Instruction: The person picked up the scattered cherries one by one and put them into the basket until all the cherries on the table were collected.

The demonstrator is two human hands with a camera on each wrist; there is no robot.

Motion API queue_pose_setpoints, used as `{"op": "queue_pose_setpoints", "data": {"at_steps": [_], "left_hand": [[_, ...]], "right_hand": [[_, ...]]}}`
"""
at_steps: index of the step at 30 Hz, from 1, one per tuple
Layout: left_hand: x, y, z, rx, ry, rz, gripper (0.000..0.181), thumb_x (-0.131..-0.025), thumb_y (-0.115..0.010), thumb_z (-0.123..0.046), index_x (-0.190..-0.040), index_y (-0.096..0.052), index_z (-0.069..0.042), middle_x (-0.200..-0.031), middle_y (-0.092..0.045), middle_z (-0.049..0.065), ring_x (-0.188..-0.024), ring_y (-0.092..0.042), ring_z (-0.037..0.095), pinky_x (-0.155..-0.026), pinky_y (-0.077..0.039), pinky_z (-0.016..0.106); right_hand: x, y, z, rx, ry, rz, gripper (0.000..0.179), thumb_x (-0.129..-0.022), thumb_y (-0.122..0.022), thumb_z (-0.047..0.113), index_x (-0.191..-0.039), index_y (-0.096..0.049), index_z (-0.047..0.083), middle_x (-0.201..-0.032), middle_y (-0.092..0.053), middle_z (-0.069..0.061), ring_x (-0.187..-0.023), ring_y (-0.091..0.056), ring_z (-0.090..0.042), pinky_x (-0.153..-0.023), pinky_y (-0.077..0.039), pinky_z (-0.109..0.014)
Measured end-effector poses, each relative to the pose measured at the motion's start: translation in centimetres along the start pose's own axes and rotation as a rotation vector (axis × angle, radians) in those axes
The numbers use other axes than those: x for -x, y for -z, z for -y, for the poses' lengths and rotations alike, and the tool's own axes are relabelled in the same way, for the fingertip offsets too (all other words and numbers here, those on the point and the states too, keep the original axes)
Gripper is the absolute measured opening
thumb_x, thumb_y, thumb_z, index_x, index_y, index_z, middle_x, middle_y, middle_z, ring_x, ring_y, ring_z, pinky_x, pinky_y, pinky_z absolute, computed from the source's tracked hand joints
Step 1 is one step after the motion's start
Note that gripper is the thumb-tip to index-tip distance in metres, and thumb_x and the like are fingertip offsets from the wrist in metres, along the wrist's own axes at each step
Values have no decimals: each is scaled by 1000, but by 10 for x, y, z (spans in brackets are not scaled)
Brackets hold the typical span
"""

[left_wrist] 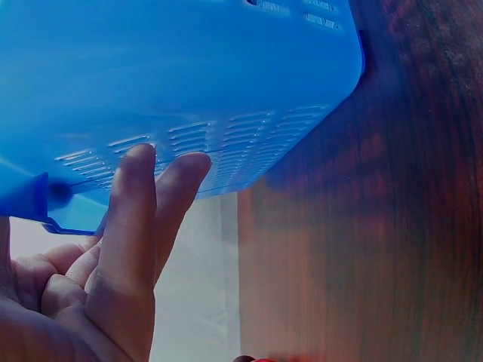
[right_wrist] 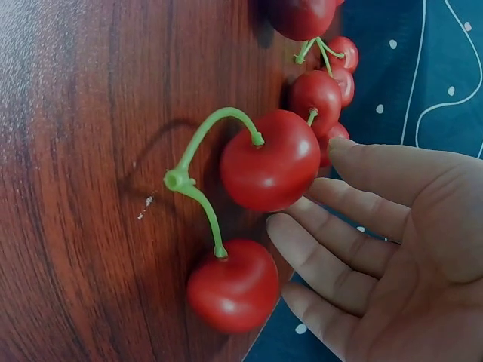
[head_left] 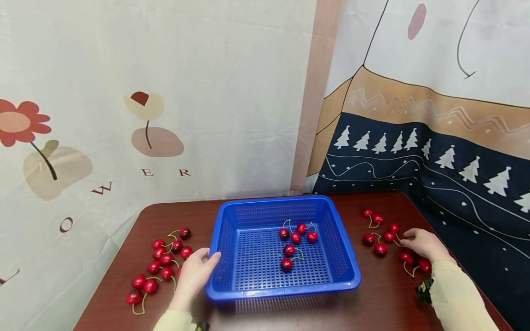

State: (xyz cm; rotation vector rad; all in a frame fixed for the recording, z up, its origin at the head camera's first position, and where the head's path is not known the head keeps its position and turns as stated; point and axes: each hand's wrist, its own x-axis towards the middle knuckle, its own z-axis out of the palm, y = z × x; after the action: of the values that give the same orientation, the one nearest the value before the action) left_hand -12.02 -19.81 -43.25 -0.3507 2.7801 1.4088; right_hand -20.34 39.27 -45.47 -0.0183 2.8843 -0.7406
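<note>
A blue plastic basket (head_left: 285, 294) with perforated walls stands mid-table, several red cherries (head_left: 296, 237) with green stems inside it. My left hand (head_left: 195, 276) holds its left rim, thumb over the edge. In the left wrist view, two fingers (left_wrist: 132, 219) extend along the outer wall of the basket (left_wrist: 189, 75). At the right, my right hand (head_left: 426, 244) reaches in among loose cherries, its fingers spread and slightly bent. The right wrist view has these fingers (right_wrist: 309, 245) beside a joined pair of cherries (right_wrist: 270, 161), with the thumb tip close to another cherry (right_wrist: 332, 143).
Several more cherries (head_left: 153, 266) lie in a group left of the basket, near my left hand. The brown wooden table (head_left: 389, 294) ends close beyond the right hand. Printed curtains (head_left: 232, 101) hang behind and to the right.
</note>
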Motion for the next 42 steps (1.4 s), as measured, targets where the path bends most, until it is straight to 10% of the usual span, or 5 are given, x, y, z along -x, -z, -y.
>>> {"op": "queue_pose_setpoints", "data": {"at_steps": [25,42], "left_hand": [[0,0,-1,-11,0,-6,33,-97,-61,-28,-109,-66,2,-95,-71,14,-87,-67,26,-86,-51,56],[-1,-2,2,-3,-14,-8,32,-97,-62,-29,-104,-66,1,-89,-71,11,-81,-66,23,-83,-53,53]], "right_hand": [[-3,-6,4,45,-17,41,29,-92,-64,18,-101,-66,-10,-87,-64,-14,-76,-56,-25,-75,-51,-51],[-7,-8,7,12,-91,81,33,-95,-52,12,-62,-50,14,-56,-45,2,-55,-47,-19,-55,-36,-33]]}}
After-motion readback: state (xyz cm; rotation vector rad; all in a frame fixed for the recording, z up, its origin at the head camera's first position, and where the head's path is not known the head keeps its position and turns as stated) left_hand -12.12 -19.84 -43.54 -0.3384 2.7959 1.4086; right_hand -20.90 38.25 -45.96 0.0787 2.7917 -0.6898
